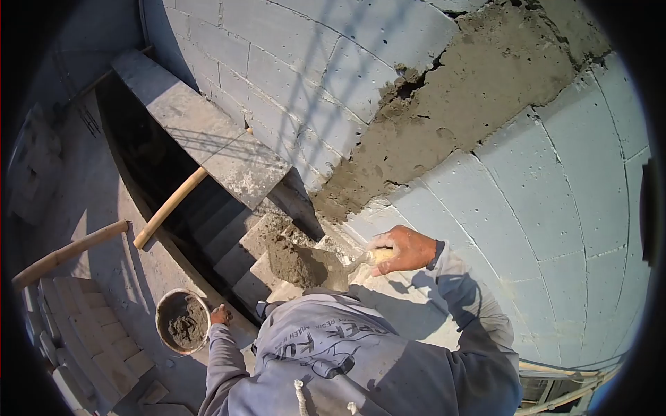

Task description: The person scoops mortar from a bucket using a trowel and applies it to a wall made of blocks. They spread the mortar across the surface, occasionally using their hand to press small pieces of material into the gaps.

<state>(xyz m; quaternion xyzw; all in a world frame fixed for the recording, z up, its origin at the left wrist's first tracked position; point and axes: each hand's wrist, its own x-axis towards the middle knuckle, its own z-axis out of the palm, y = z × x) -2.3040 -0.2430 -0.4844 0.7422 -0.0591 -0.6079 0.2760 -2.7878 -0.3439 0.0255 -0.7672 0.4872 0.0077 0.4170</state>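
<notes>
My right hand (406, 250) is closed round the pale handle of a trowel (333, 269). A heap of wet grey mortar (291, 261) sits on its blade, above the steps. Down at the left, my left hand (220, 315) is closed at the right rim of a bucket (164, 294); its fingertips are partly hidden. More mortar (187, 324) lies inside the bucket. A broad band of rough mortar (458, 104) runs diagonally over the pale block wall (555, 180), with cracked, ragged edges near the top.
A concrete slab (201, 132) lies along the dark stairwell (139, 139). One wooden pole (170, 208) crosses the opening; another pole (69, 254) lies left of it. Stacked blocks (90, 333) stand at lower left. Concrete steps (232, 249) descend beside me.
</notes>
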